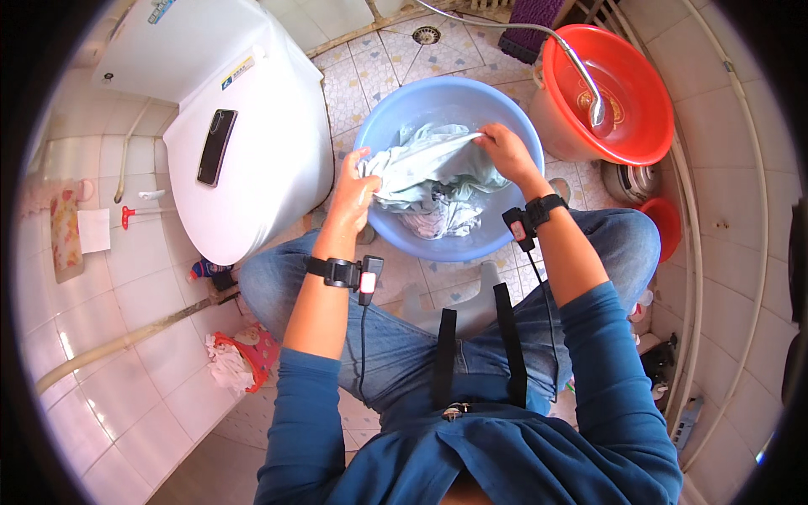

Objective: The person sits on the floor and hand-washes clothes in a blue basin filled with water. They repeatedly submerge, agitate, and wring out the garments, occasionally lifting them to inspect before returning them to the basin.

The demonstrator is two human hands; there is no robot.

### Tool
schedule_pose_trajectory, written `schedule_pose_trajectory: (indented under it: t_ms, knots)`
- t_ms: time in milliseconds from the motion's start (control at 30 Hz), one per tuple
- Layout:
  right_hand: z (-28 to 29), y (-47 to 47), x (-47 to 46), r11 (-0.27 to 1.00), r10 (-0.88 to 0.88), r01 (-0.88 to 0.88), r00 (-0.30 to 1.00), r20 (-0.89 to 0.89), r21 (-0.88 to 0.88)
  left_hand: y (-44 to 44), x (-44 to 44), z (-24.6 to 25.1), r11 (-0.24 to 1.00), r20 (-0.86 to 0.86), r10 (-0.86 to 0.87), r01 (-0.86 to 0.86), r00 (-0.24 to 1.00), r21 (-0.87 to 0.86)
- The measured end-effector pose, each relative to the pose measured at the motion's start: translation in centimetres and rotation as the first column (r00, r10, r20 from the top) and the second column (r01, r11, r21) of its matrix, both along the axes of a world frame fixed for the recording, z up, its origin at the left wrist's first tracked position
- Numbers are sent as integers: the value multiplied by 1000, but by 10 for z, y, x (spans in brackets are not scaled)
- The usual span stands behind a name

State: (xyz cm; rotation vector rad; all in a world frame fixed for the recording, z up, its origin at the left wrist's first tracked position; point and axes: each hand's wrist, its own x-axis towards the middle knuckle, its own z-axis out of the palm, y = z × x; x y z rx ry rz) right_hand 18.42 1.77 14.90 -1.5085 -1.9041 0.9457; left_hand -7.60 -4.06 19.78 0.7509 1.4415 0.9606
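A blue plastic basin (451,251) stands on the tiled floor between my knees. Wet pale green cloth (420,165) is bunched in it and stretched between my two hands. My left hand (353,192) grips one end of the cloth at the basin's left rim. At the upper right, my right hand (508,154) pinches a raised edge of the same cloth. A whitish patterned cloth (442,219) lies lower in the basin, under the green one. Some water shows around the fabric. Both wrists wear black straps with small cabled devices.
A red bucket (644,82) with a metal shower head (598,113) hanging into it stands at upper right. At left is a closed white toilet (278,139) with a phone (216,148) on its lid. A floor drain (426,35) lies beyond the basin; a waste bin (255,353) is at lower left.
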Motion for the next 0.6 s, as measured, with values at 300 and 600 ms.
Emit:
schedule_pose_trajectory:
  t_ms: [300, 600]
  knots:
    - [-43, -57, 11, 842, 401, -87, 761, 509, -533, -49, 14, -60, 929, -34, -121, 101, 992, -355]
    - [-30, -52, -49, 859, -24, 11, 1000, -18, -512, -71, 56, -53, 816, -382, -561, 569, 735, -103]
